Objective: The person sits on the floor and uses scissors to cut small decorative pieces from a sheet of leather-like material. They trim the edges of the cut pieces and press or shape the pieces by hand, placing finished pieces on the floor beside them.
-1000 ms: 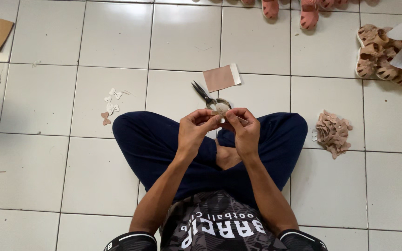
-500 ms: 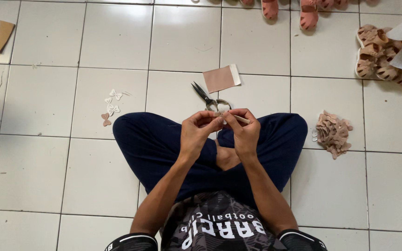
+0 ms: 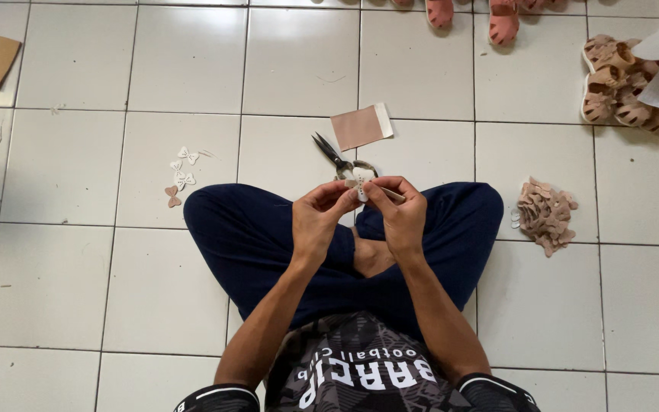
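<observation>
White bow piece pinched between left hand and right hand fingers, above lap, near scissors on floor. Tiny piece; loose pinch could drop it.

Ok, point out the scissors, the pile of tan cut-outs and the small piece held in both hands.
scissors [image 3: 335, 156], head view, on the dark blades.
pile of tan cut-outs [image 3: 545, 216], head view, middle of the heap.
small piece [image 3: 362, 188], head view, on its pale part between the fingertips.
</observation>
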